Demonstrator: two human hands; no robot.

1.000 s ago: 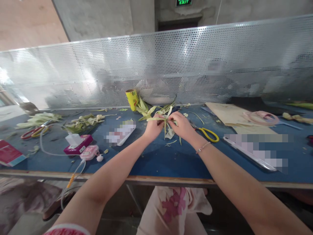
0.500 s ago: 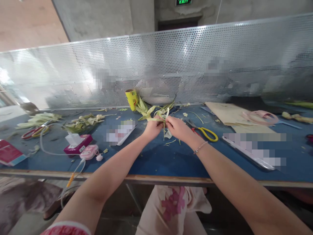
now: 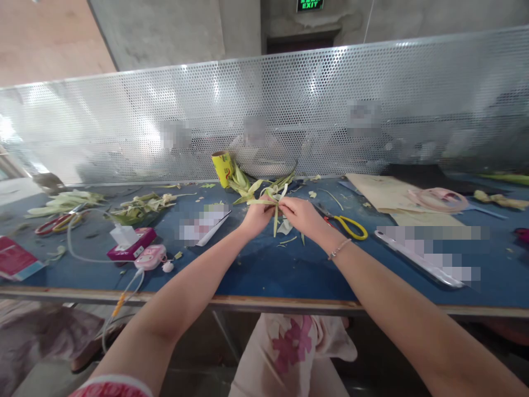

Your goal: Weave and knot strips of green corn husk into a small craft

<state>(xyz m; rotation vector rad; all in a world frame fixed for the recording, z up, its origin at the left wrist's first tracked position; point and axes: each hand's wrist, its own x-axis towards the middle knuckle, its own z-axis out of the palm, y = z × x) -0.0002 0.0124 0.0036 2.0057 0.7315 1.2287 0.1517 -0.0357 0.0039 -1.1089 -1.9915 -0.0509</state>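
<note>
Leaf strips [image 3: 276, 221] pinched, green EXIT sign [image 3: 309, 5]

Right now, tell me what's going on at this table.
A person's left hand and right hand are close together, pinching pale green leafy strips over the blue table. Yellow-handled scissors lie beside the right hand, unheld. A yellow cylinder stands farther back, next to more leaves.

Pale green leaf strips [image 3: 276, 221], blue tabletop [image 3: 273, 273], yellow scissor handle [image 3: 359, 224], pink-flowered cream cloth [image 3: 292, 343]
</note>
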